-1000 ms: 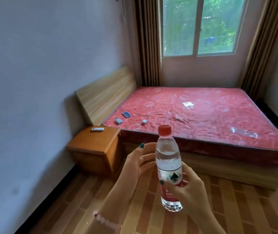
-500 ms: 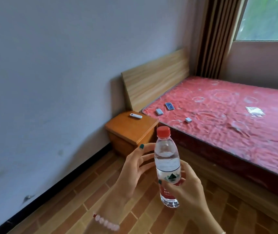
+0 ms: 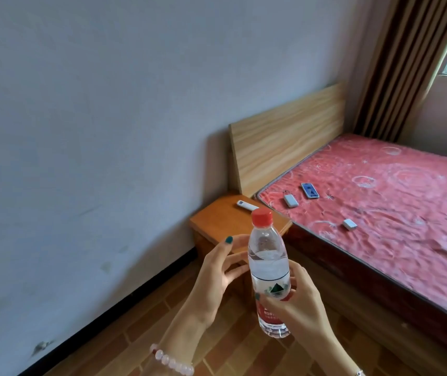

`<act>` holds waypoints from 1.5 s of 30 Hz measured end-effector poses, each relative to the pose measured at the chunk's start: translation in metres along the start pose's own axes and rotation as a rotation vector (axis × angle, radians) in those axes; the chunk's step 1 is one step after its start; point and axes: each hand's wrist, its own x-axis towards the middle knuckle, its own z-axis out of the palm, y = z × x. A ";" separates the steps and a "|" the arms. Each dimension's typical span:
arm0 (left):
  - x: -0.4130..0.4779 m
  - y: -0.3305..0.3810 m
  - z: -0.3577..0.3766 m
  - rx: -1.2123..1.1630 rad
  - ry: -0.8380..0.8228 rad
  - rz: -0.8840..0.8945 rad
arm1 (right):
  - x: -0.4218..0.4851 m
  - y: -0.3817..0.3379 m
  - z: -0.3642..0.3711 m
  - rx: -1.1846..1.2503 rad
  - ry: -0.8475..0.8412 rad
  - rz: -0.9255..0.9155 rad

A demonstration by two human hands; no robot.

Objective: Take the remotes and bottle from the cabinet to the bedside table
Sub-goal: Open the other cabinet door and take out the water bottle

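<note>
Item: bottle (image 3: 267,256), clear plastic with a red screw cap and a red-and-white label band, water up to about the shoulder; it is held upright in the air in front of the person, near the desk (image 3: 225,221) but not yet over it. Right grip (image 3: 298,302): fingers and thumb curled round the label band on the lower half, carrying the bottle. Left grip (image 3: 216,275): fingers loosely extended beside the upper body of the bottle, holding nothing; whether the fingertips touch the plastic cannot be told. Handling, as judged: moderate weight from the water, which will slosh if tipped; thin walls that probably give under a hard squeeze; a smooth surface, the label offering the better purchase. Best hold: round the waist at the label, as now, or at the stiffer neck under the cap; the flat base should stand steadily once lowered straight. Also present: one white remote (image 3: 246,205) lying towards the back of the desk, with bare wood in front of it; a phone (image 3: 310,190) and two small pale devices on the red bed (image 3: 379,213), not part of the lot
</note>
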 end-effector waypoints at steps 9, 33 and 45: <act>0.107 0.004 -0.079 -0.017 0.012 -0.017 | 0.119 -0.002 0.067 -0.039 -0.056 -0.018; 0.430 -0.108 -0.187 -0.207 0.375 -0.355 | 0.462 0.140 0.184 -0.230 -0.272 0.097; 0.562 -0.233 -0.264 -0.249 0.439 -0.417 | 0.593 0.252 0.267 -0.247 -0.288 0.110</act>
